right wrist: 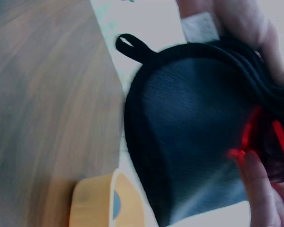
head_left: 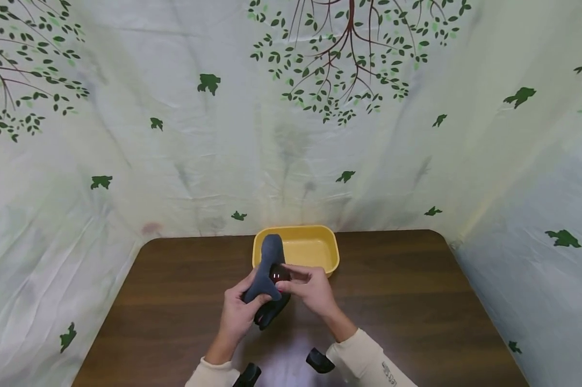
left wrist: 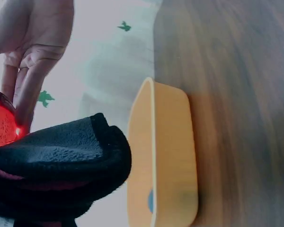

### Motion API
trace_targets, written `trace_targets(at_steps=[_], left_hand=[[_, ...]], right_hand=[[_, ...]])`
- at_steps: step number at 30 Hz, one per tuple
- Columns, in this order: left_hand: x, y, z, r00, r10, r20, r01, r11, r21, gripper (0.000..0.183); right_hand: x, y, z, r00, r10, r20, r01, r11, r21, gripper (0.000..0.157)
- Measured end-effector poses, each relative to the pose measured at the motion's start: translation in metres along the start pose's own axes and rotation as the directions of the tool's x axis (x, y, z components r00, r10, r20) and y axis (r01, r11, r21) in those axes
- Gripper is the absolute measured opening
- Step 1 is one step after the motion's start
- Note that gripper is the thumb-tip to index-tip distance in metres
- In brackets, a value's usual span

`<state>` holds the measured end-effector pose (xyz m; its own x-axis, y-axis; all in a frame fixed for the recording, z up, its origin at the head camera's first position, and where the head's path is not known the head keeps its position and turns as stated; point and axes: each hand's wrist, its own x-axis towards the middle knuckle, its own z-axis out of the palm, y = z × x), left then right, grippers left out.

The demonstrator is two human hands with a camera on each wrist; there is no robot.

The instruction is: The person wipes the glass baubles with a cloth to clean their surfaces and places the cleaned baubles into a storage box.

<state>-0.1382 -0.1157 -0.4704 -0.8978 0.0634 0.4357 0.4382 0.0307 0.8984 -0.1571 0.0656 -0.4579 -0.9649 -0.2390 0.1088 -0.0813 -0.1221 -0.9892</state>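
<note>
A dark blue-grey cloth pouch (head_left: pixel 270 258) with black edging is held up over the table, its lower part folded open. My left hand (head_left: pixel 239 307) grips its near left side, with the thumb over the cloth. In the right wrist view the pouch (right wrist: pixel 194 113) shows a small hanging loop and a white label beside the left hand. My right hand (head_left: pixel 312 290) pinches a glossy dark-red rounded thing (head_left: pixel 278 274) at the pouch's opening. That red thing (left wrist: pixel 2 125) looks see-through in the left wrist view; its exact kind cannot be told, and the cloth hides part of it.
A yellow plastic bin (head_left: pixel 324 232) stands at the table's far edge, just behind the hands. Inside it a blue patch (right wrist: pixel 116 204) shows. The brown wooden table (head_left: pixel 416 301) meets a leaf-patterned curtain (head_left: pixel 213 145) at the back and sides.
</note>
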Motion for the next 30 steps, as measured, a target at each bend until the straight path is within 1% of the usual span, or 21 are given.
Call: trace_targets(at_steps=[2, 3, 4, 5, 6, 7, 8, 9, 10, 11, 12, 13, 14, 16, 18, 19, 21, 23, 25, 28, 30], left_hand=[[0.001, -0.002, 0.002, 0.996, 0.09, 0.019, -0.09, 0.995, 0.036, 0.062], [0.001, -0.003, 0.003, 0.992, 0.121, 0.024, -0.122, 0.991, 0.047, 0.063], [0.002, -0.003, 0.004, 0.99, 0.137, 0.025, -0.139, 0.989, 0.056, 0.063], [0.002, -0.004, 0.005, 0.99, 0.137, 0.019, -0.138, 0.989, 0.062, 0.063], [0.002, -0.003, 0.007, 0.994, 0.108, 0.007, -0.109, 0.992, 0.067, 0.062], [0.002, -0.002, 0.008, 0.998, 0.059, -0.008, -0.059, 0.996, 0.065, 0.06], [0.001, -0.001, 0.01, 1.0, -0.005, -0.029, 0.007, 0.998, 0.061, 0.058], [0.001, 0.0, 0.011, 0.996, -0.073, -0.048, 0.075, 0.996, 0.048, 0.056], [0.001, 0.001, 0.013, 0.988, -0.141, -0.07, 0.144, 0.989, 0.034, 0.053], [0.0, 0.002, 0.014, 0.975, -0.205, -0.086, 0.205, 0.979, 0.001, 0.051], [0.0, 0.004, 0.015, 0.96, -0.262, -0.099, 0.261, 0.965, -0.03, 0.049], [0.0, 0.005, 0.016, 0.946, -0.307, -0.107, 0.301, 0.951, -0.068, 0.046], [0.001, 0.005, 0.016, 0.934, -0.338, -0.113, 0.328, 0.939, -0.101, 0.044], [0.001, 0.007, 0.017, 0.918, -0.381, -0.111, 0.361, 0.918, -0.163, 0.042], [0.001, 0.008, 0.016, 0.909, -0.404, -0.105, 0.375, 0.901, -0.22, 0.042], [0.001, 0.009, 0.016, 0.908, -0.407, -0.1, 0.375, 0.896, -0.24, 0.042], [0.0, 0.009, 0.015, 0.917, -0.387, -0.095, 0.353, 0.901, -0.253, 0.041], [0.0, 0.009, 0.015, 0.934, -0.347, -0.088, 0.315, 0.913, -0.26, 0.039], [0.0, 0.009, 0.014, 0.951, -0.298, -0.085, 0.268, 0.928, -0.257, 0.038], [-0.001, 0.009, 0.013, 0.973, -0.218, -0.073, 0.198, 0.955, -0.219, 0.044], [-0.001, 0.009, 0.012, 0.988, -0.144, -0.062, 0.133, 0.979, -0.152, 0.05]], right_hand=[[0.001, 0.0, -0.002, 0.999, 0.043, 0.007, -0.043, 0.999, 0.032, 0.041], [0.002, 0.001, -0.004, 0.998, 0.063, 0.01, -0.063, 0.997, 0.041, 0.04], [0.002, 0.001, -0.004, 0.997, 0.082, 0.011, -0.082, 0.995, 0.048, 0.04], [0.002, 0.001, -0.005, 0.996, 0.093, 0.011, -0.094, 0.994, 0.055, 0.04], [0.003, 0.001, -0.006, 0.995, 0.099, 0.009, -0.1, 0.993, 0.067, 0.041], [0.002, 0.002, -0.006, 0.995, 0.103, 0.006, -0.104, 0.992, 0.071, 0.042], [0.002, 0.002, -0.007, 0.995, 0.101, 0.007, -0.102, 0.991, 0.083, 0.044], [0.002, 0.003, -0.007, 0.996, 0.091, 0.011, -0.092, 0.991, 0.102, 0.047], [0.003, 0.004, -0.007, 0.997, 0.081, 0.012, -0.082, 0.99, 0.112, 0.048], [0.002, 0.005, -0.007, 0.998, 0.063, 0.017, -0.065, 0.991, 0.119, 0.051], [0.002, 0.005, -0.008, 0.999, 0.04, 0.025, -0.043, 0.991, 0.123, 0.053], [0.002, 0.006, -0.008, 0.999, 0.015, 0.036, -0.019, 0.993, 0.115, 0.055], [0.003, 0.006, -0.008, 0.999, -0.023, 0.049, 0.018, 0.995, 0.099, 0.057], [0.003, 0.005, -0.008, 0.993, -0.088, 0.075, 0.085, 0.995, 0.046, 0.06], [0.003, 0.004, -0.008, 0.983, -0.153, 0.104, 0.154, 0.988, -0.002, 0.061], [0.003, 0.003, -0.008, 0.978, -0.174, 0.113, 0.178, 0.984, -0.028, 0.061], [0.002, 0.002, -0.009, 0.975, -0.189, 0.116, 0.197, 0.978, -0.062, 0.061], [0.001, 0.0, -0.009, 0.981, -0.164, 0.099, 0.171, 0.983, -0.069, 0.059], [0.0, -0.001, -0.009, 0.99, -0.121, 0.076, 0.125, 0.99, -0.062, 0.057], [-0.001, -0.001, -0.008, 0.997, -0.065, 0.036, 0.066, 0.997, -0.037, 0.053], [-0.001, -0.001, -0.007, 0.999, -0.052, 0.016, 0.052, 0.999, -0.016, 0.049]])
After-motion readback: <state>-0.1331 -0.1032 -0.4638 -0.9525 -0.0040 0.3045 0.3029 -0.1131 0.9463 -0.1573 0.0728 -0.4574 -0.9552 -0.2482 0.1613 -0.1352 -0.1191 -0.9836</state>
